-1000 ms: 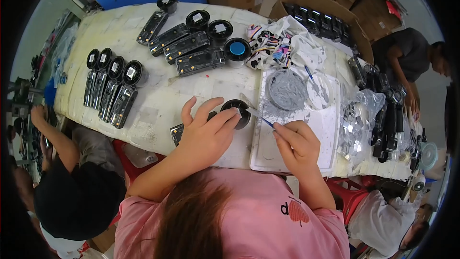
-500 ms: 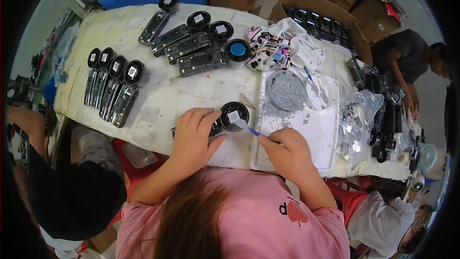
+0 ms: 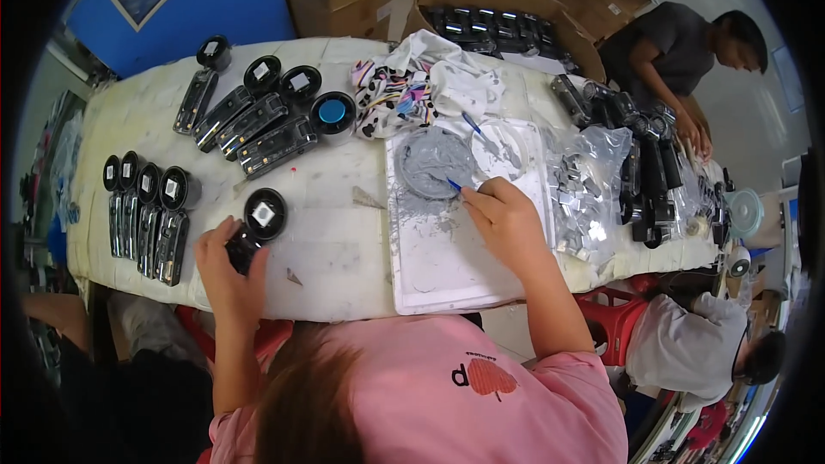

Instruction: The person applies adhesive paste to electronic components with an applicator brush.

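Wrapped round the slim body of a black handheld device is my left hand [image 3: 227, 271], on the table's near left. The device's round black head [image 3: 265, 213] faces up, a white square at its centre. In my right hand [image 3: 505, 222] is a small blue-handled spatula [image 3: 455, 186], its tip down in the grey paste of a round dish [image 3: 436, 161]. That dish stands on a smeared white tray [image 3: 447, 279]. Beside it lies a white lid [image 3: 503, 150] with grey smears and another blue-handled tool [image 3: 472, 123].
Similar devices stand in two groups, at the left [image 3: 148, 223] and far left [image 3: 253, 116]. A patterned cloth [image 3: 400, 99] lies behind the tray. Right of it are a plastic bag of small silvery pieces [image 3: 584, 198] and black parts [image 3: 649, 172]. A co-worker [image 3: 666, 60] sits at the far right.
My right hand has taken the spatula from the device's head over to the paste dish. My left hand has shifted left with the device. The whole view has also swung.
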`<state>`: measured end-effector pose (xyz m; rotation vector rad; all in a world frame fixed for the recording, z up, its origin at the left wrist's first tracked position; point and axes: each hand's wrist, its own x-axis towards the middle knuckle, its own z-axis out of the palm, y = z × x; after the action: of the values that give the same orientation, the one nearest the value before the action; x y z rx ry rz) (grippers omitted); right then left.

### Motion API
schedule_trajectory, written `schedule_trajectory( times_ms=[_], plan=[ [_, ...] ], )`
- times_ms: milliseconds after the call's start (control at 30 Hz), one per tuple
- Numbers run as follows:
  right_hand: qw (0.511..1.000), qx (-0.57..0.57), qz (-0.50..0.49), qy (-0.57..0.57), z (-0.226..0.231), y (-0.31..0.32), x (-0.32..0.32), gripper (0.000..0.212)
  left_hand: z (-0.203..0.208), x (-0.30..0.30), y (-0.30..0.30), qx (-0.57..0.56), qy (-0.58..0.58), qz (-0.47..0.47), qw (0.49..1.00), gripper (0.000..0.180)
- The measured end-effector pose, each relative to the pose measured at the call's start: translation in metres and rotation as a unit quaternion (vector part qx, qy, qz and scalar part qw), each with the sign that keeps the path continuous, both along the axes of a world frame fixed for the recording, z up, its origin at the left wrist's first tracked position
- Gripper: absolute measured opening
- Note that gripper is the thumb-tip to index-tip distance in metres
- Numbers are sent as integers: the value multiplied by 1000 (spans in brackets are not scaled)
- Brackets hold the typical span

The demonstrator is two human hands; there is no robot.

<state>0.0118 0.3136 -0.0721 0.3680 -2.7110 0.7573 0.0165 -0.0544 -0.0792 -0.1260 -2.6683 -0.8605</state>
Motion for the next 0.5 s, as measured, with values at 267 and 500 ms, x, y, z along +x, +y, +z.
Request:
schedule_trajectory(
  times_ms=[267,500],
  plan=[
    [985,93,-141,40,46,89,-80,19,-9,-3,-42,-171,113,78,976,50],
    [915,227,-275,-187,-13,233,-159,69,-17,-14,-48,-187,131,142,963,49]
  ],
)
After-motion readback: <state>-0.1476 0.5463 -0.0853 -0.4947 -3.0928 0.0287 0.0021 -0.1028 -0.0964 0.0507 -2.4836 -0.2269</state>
